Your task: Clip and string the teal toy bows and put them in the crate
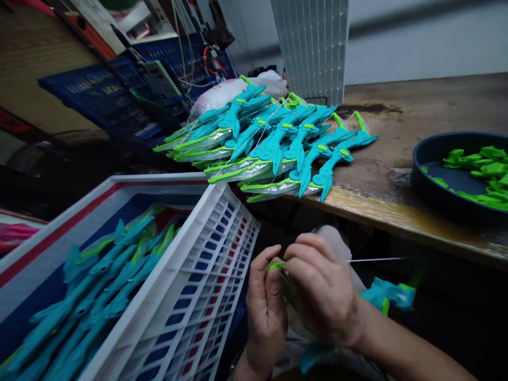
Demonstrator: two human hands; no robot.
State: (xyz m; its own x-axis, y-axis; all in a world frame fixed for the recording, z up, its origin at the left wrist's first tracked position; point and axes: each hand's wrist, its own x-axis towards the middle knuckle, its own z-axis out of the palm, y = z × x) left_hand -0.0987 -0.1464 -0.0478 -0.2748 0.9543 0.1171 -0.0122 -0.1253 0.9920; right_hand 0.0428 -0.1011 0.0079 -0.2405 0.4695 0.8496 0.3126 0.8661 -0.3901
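Bow end [277, 266], bright green, is being gripped by the left hand [265, 312] and right hand [323, 288]; white string [375, 260] is being held taut.

A worker's left hand [265, 312] and right hand [323, 288] are bare; a dark edge [233, 365] — band or cuff — marks the left wrist [246, 365]. Pale legwear [337, 241] shows dimly.

Behind the table [436, 100], a pale wall [428, 32] spans the far right. A ribbed panel [313, 47] stands upright at the far side, a white bag [216, 95] left of it. Farther left are a blue crate [91, 90] and a pale box [161, 79]; pink material [16, 238] shows at the left edge.
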